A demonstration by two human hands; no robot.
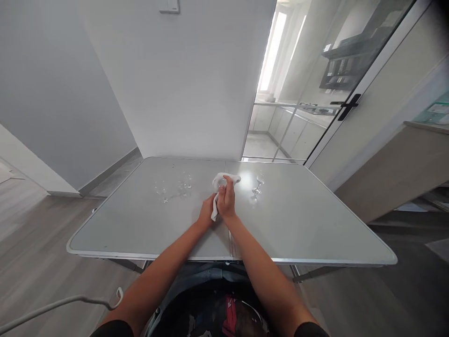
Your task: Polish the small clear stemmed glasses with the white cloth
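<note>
Over the middle of the table [298, 215] my two hands come together around a white cloth [228, 178]. A clear glass [220, 183] shows in the cloth's fold, its lower part hidden by fingers and fabric. My right hand [227, 199] curls closed around the glass and cloth. My left hand [206, 210], lower and to the left, is closed against the cloth, whose loose end [214, 213] hangs between the hands. The left fingers are mostly hidden. To the right stands a clear stemmed glass [257, 186].
On the table's left half are more clear glasses, one [162, 193] farther left and others [184, 185] nearer the hands; their outlines are faint. A white wall [185, 93] rises behind the table. A glass door with a black handle [347, 106] is at right. A pale cable [80, 299] crosses lower left.
</note>
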